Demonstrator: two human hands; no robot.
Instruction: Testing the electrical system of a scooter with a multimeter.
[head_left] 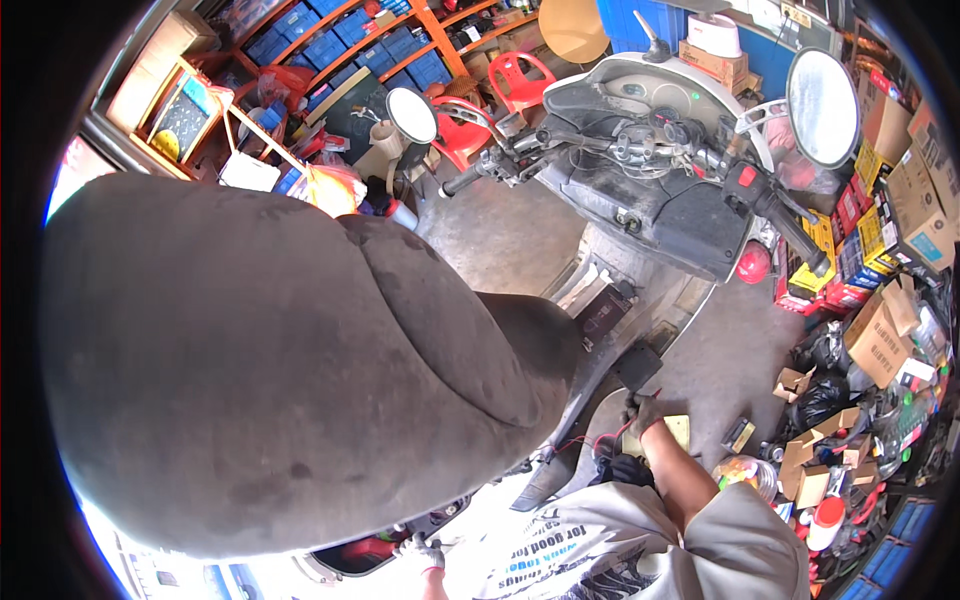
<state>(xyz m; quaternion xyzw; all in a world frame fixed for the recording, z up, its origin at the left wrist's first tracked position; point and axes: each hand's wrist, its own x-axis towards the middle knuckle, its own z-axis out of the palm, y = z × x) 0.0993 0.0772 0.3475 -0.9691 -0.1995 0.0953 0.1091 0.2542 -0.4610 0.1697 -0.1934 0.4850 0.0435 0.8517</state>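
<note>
A scooter fills the view, its big dark seat point(260, 360) tilted up over the left side. Beneath the seat, my left hand point(420, 553) in a pale glove is at the rim of an open compartment point(370, 552). Its fingers look bent, and what they hold, if anything, is too small to tell. My right hand point(645, 413) in a dark glove is beside the scooter's footwell, next to a small black box-like part point(637, 366). Its fingers are closed on a thin red wire point(600, 437), which runs back toward the scooter's body under the seat.
The handlebar point(640, 150) and two mirrors point(822, 108) stand ahead. On the right are stacked battery-like boxes point(845, 240), cartons point(880, 335) and loose clutter. Red plastic chairs point(520, 82) and orange shelving with blue bins point(325, 48) stand farther back.
</note>
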